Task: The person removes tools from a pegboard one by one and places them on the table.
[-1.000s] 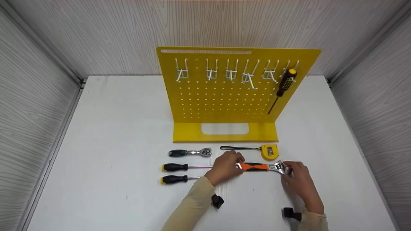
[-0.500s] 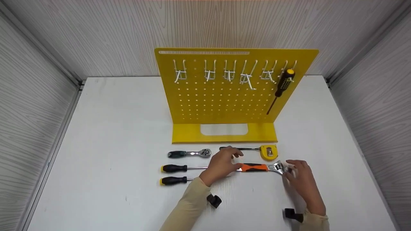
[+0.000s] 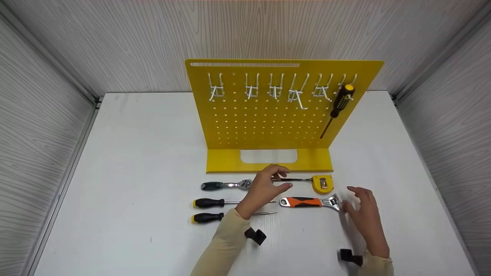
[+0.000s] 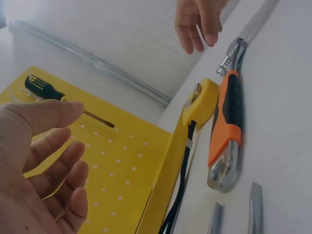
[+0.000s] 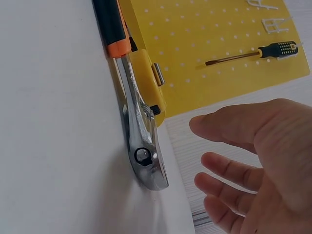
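Observation:
An adjustable wrench [image 3: 305,202] with an orange and black handle lies flat on the white table. My left hand [image 3: 262,191] hovers past its handle end, fingers loosely bent and holding nothing. Beyond the wrench's head is my right hand [image 3: 363,216], also holding nothing, with thumb and fingers apart. In the right wrist view the wrench head [image 5: 146,163] is separate from the fingers. Just behind the wrench lies a yellow tape measure [image 3: 322,184] with a black strap, partly covered by my left hand. The left hand also overlaps the tip of a ratchet wrench [image 3: 213,186].
Two black-handled screwdrivers [image 3: 209,203] lie at the left, their shafts partly hidden by my left arm. Behind the tools stands a yellow pegboard [image 3: 264,126] with several white hooks [image 3: 251,91]. Another screwdriver [image 3: 340,101] hangs at its right end.
Both hands have come away from the wrench, which stays on the table. My left hand has lifted back toward the pegboard, uncovering the handle end. The right hand has drawn slightly right.

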The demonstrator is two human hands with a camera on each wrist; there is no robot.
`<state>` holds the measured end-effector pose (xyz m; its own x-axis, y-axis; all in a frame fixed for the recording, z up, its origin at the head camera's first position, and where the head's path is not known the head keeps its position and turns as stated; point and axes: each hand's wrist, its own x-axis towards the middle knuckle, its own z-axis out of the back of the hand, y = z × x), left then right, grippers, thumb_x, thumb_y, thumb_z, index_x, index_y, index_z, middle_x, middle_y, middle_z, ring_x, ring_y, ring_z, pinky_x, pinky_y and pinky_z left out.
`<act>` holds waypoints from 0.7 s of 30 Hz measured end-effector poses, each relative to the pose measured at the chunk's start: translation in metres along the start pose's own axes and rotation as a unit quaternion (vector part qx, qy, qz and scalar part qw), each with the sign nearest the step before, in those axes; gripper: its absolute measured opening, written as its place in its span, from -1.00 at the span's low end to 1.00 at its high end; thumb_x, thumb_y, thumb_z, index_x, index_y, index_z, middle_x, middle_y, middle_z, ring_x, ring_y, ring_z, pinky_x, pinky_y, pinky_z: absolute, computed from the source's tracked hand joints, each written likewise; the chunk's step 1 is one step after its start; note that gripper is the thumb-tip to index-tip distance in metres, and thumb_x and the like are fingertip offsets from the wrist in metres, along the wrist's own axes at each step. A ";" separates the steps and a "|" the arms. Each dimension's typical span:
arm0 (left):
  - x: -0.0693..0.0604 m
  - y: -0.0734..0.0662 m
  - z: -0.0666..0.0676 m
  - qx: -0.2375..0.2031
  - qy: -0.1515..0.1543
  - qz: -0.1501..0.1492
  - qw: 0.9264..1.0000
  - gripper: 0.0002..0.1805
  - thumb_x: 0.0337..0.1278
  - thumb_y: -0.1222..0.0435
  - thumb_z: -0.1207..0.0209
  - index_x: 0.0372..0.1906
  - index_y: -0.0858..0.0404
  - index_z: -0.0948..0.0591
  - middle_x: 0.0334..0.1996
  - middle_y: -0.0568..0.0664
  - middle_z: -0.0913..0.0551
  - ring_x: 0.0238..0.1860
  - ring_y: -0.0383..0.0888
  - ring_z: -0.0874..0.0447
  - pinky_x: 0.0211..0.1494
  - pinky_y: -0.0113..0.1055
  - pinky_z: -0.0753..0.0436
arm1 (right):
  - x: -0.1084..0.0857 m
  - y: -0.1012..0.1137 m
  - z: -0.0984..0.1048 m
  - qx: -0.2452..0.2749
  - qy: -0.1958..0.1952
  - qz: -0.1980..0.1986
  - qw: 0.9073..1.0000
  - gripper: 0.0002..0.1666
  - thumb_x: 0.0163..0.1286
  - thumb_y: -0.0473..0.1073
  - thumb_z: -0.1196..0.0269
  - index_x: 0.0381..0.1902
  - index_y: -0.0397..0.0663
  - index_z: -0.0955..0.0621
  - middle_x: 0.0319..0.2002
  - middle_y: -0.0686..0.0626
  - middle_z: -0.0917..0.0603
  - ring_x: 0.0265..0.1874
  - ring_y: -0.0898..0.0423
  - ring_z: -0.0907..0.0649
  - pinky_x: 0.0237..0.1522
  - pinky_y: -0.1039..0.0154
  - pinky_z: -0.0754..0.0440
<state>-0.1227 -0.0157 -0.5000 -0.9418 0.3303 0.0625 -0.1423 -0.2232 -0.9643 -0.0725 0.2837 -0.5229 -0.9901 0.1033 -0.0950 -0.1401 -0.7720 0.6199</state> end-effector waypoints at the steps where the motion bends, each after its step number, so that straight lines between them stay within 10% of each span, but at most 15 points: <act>1: 0.000 -0.002 0.001 -0.010 -0.004 -0.004 1.000 -0.65 0.10 0.22 -0.34 0.01 0.15 -0.62 -0.09 0.08 -0.62 -0.06 0.11 -0.57 0.08 -0.04 -0.57 | 0.000 0.000 0.000 0.004 -0.008 0.004 1.000 -0.45 0.33 -0.32 -0.18 0.27 -0.23 -0.38 0.22 -0.33 -0.32 0.16 -0.25 -0.39 0.13 -0.20 -0.41; 21: 0.027 -0.033 0.007 -0.016 -0.023 -0.007 1.000 -0.57 0.10 0.15 -0.33 0.10 0.09 -0.58 -0.05 -0.01 -0.62 -0.09 -0.11 -0.53 -0.09 -0.37 -0.50 | 0.017 0.021 -0.013 0.056 -0.057 0.021 0.997 -0.35 0.34 -0.31 -0.20 0.36 -0.16 -0.29 0.27 -0.27 -0.36 0.18 -0.18 -0.42 0.13 -0.09 -0.41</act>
<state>-0.1450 -0.0058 -0.4643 -0.9528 0.2905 0.0880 -0.1474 -0.1896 -0.9707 -0.0917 0.2615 -0.5215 -0.9888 0.1481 0.0188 -0.0920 -0.7036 0.7046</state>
